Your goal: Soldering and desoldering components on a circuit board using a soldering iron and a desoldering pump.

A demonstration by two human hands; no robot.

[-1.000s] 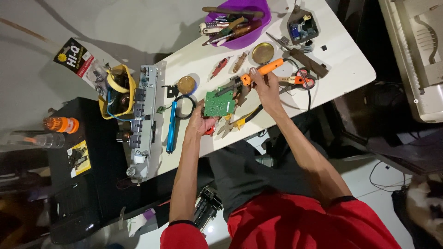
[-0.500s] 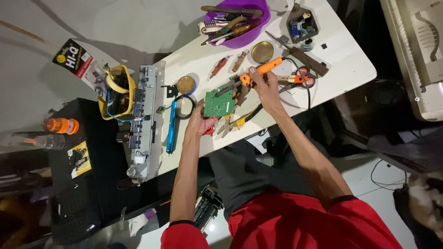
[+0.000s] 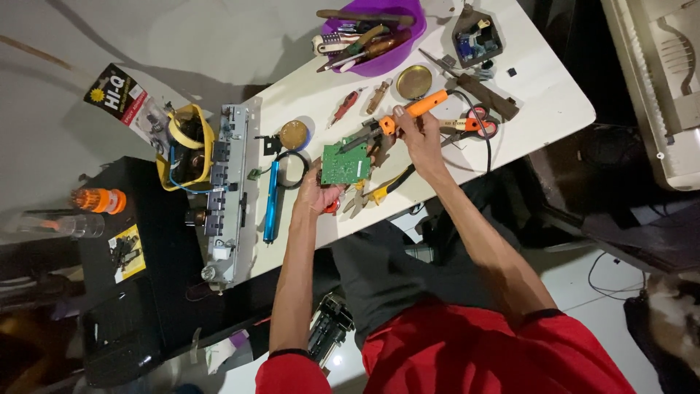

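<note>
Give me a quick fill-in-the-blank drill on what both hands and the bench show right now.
1. The right hand holds a soldering iron with an ____ handle.
2. The left hand grips the edge of a ____ circuit board.
3. The bowl full of tools at the table's far edge is ____.
4. The pen-shaped tool lying left of the board is ____.

Missing words: orange; green; purple; blue

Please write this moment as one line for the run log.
left hand: holds green circuit board | right hand: holds orange soldering iron, tip at board | surface: white table
</note>
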